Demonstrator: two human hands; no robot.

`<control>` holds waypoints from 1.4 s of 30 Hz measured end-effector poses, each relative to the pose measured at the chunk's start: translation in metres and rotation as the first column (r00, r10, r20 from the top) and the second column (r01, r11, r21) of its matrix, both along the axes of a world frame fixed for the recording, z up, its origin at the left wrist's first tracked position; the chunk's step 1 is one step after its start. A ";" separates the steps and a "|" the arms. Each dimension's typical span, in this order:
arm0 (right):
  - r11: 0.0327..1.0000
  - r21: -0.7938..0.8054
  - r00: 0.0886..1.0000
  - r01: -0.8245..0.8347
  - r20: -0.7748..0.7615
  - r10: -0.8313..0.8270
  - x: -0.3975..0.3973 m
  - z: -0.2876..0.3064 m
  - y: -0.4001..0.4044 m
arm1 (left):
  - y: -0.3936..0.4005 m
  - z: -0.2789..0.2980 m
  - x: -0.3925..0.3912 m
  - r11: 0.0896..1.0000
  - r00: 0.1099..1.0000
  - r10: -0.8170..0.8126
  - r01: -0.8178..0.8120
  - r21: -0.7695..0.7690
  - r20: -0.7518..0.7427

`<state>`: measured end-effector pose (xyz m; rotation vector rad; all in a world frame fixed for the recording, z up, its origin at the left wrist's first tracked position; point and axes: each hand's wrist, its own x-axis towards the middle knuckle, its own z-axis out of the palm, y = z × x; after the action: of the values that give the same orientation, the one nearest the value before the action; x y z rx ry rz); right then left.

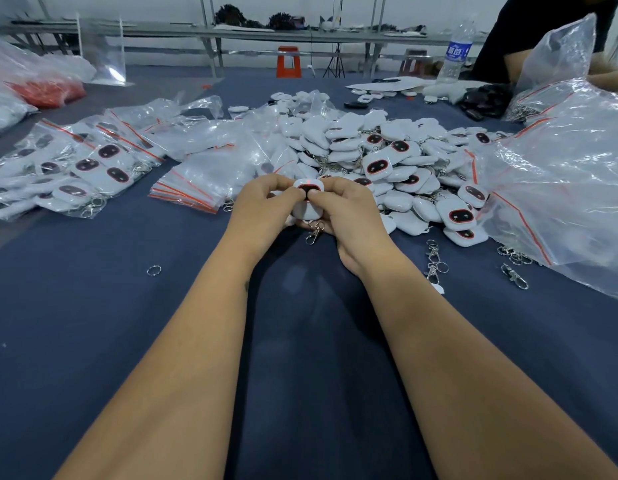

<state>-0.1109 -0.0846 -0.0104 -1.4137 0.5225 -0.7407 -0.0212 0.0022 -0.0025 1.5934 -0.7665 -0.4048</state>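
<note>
keychain (307,199): white, held over the counter (127,306), just at the near edge of the pile (387,161).
axis: long axis runs toward the pile; dark face at the far end, clasp (313,233) dangling at the near end.
left hand (262,206): fingers curled, pinching the keychain's left side.
right hand (345,209): pinching its right side, thumb on the face.

Small white plastic keychain toy with dark red-rimmed face (306,199): pinched between left hand (262,211) and right hand (349,216); silver metal clasp (313,233) dangling over dark blue tabletop (127,323).
</note>
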 end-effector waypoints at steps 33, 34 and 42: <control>0.978 0.185 0.949 0.100 0.278 -0.149 -0.008 0.017 0.005 | -0.008 -0.009 0.002 0.989 0.933 0.106 -0.136 0.063 0.344; 0.981 0.163 0.953 0.102 0.266 -0.143 -0.007 0.016 0.007 | -0.007 -0.009 0.001 0.992 0.931 0.080 -0.108 0.058 0.356; 0.882 -0.352 0.946 0.312 0.028 -0.323 -0.003 0.008 0.013 | -0.013 -0.008 0.000 0.991 0.896 0.128 -0.131 -0.022 0.426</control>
<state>-0.1138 -0.0717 -0.0028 -1.6962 0.6812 -1.1212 -0.0216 -0.0106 -0.0101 1.7534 -0.9808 0.0476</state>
